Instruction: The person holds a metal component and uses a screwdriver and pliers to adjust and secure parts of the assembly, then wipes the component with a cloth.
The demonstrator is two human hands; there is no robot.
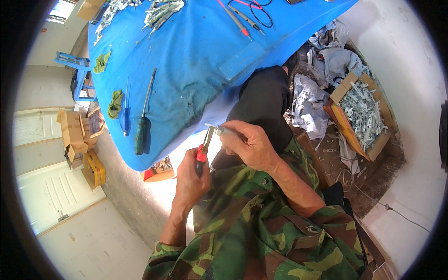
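My left hand (pixel 190 176) is closed round the red-and-black handles of a pair of pliers (pixel 205 142), whose narrow metal jaws point up and away from me. At the jaw tips is a small whitish-and-metal piece (pixel 218 130), pinched between the thumb and fingers of my right hand (pixel 253 145). The jaws meet or overlap the piece's left end; whether they grip it I cannot tell. Both hands are held above my lap, just off the near edge of the blue-covered table (pixel 186 60).
On the table lie a green-handled screwdriver (pixel 140 135), a blue-handled screwdriver (pixel 126 120), crumpled green cloths (pixel 115 104), test probes (pixel 240 24) and piles of thin grey-white strips (pixel 161 13). At right, a cardboard box (pixel 366 116) holds many similar strips. Cartons (pixel 72 133) stand at left.
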